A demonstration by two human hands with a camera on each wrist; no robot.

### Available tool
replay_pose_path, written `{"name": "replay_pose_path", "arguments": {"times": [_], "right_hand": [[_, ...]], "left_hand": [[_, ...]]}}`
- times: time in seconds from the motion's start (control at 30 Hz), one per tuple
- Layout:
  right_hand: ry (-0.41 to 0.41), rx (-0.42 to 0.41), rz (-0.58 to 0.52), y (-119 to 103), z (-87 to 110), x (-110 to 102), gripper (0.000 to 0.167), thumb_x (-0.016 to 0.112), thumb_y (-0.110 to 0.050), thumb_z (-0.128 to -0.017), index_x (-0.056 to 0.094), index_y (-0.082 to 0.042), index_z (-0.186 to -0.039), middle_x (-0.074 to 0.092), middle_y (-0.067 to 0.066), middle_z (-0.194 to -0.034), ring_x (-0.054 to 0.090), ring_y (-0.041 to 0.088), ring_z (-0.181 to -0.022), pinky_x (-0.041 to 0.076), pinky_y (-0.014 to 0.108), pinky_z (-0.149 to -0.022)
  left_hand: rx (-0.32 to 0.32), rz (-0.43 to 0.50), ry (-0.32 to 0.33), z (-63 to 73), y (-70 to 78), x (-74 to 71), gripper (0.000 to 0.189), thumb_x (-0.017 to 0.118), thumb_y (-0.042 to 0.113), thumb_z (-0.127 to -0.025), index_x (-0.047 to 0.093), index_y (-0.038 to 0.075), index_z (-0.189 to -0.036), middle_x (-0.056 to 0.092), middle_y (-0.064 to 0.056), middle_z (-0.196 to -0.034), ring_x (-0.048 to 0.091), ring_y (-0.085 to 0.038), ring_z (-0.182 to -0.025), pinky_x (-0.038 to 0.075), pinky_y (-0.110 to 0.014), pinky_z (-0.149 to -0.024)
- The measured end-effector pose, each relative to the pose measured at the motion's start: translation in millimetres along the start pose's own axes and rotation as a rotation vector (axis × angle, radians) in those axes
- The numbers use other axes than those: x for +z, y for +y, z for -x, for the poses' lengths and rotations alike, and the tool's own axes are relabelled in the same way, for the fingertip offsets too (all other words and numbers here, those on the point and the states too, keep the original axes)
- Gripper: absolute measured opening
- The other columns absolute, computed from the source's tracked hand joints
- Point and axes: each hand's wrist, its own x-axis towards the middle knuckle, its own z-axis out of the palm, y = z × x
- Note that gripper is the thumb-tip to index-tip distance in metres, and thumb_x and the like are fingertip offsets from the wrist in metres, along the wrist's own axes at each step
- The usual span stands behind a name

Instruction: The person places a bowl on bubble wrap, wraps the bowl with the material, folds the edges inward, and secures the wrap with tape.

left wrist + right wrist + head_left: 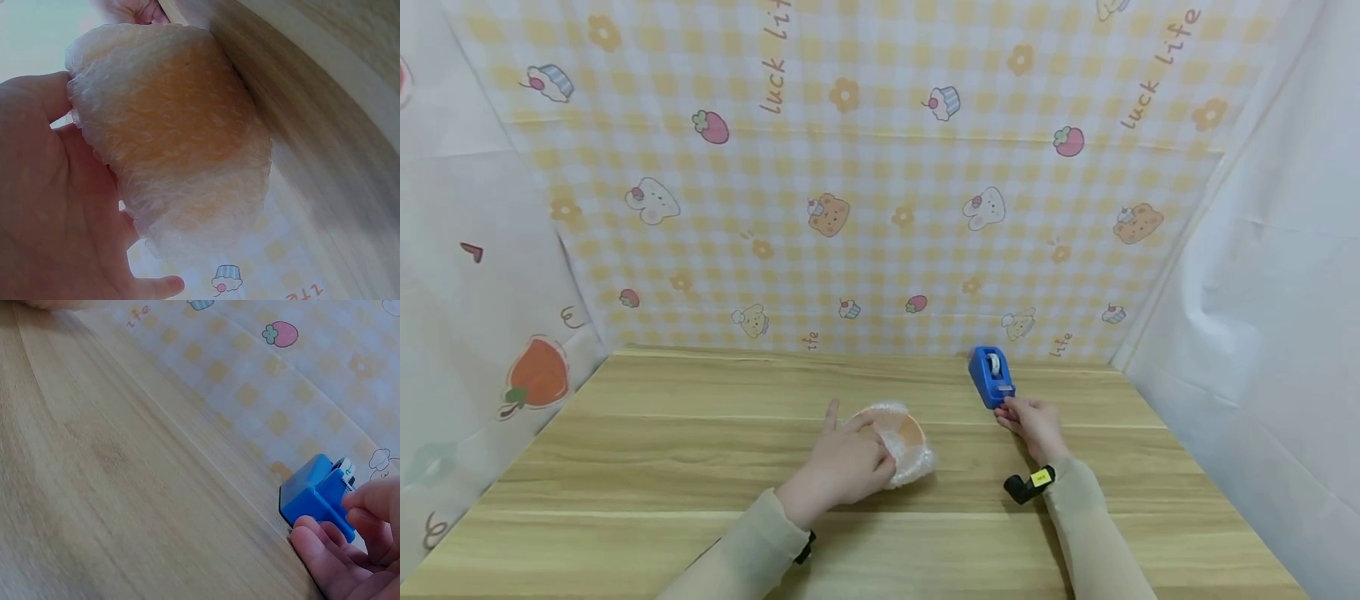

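An orange, rounded item wrapped in bubble wrap [912, 440] lies on the table, in front of the person. My left hand [850, 467] grips it from its left side, one finger reaching over the top and the little finger sticking out. In the left wrist view the bubble-wrapped item [181, 125] shows its cloudy wrap, with the left hand [56, 187] along one side. A blue tape dispenser [987, 379] with a white-cored roll stands farther back. At its front cutter my right hand [1033, 423] pinches the tape end; the tape dispenser [312, 494] partly hides behind the fingers.
The wood-grain table [647, 450] backs onto a yellow checked cloth [880, 167] with printed cartoons. White sheets hang at the left [482, 250] and right [1240, 317] sides. A black wrist camera [1026, 485] sits on the right wrist.
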Motion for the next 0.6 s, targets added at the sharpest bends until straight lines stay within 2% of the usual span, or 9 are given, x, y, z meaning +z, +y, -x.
{"name": "replay_pose_path", "arguments": {"times": [0.6], "right_hand": [[-0.021, 0.023, 0.012, -0.9, -2.7, -2.3, 0.028, 0.051, -0.007, -0.099, 0.052, 0.016, -0.115, 0.067, 0.009, -0.083, 0.068, 0.011, -0.076, 0.056, 0.023, -0.076]], "left_hand": [[-0.002, -0.005, -0.002, 0.7, 1.8, -2.2, 0.039, 0.046, 0.030, -0.096, 0.060, 0.031, -0.060, 0.068, 0.017, -0.093, 0.040, -0.025, -0.135, 0.001, -0.068, -0.109]]}}
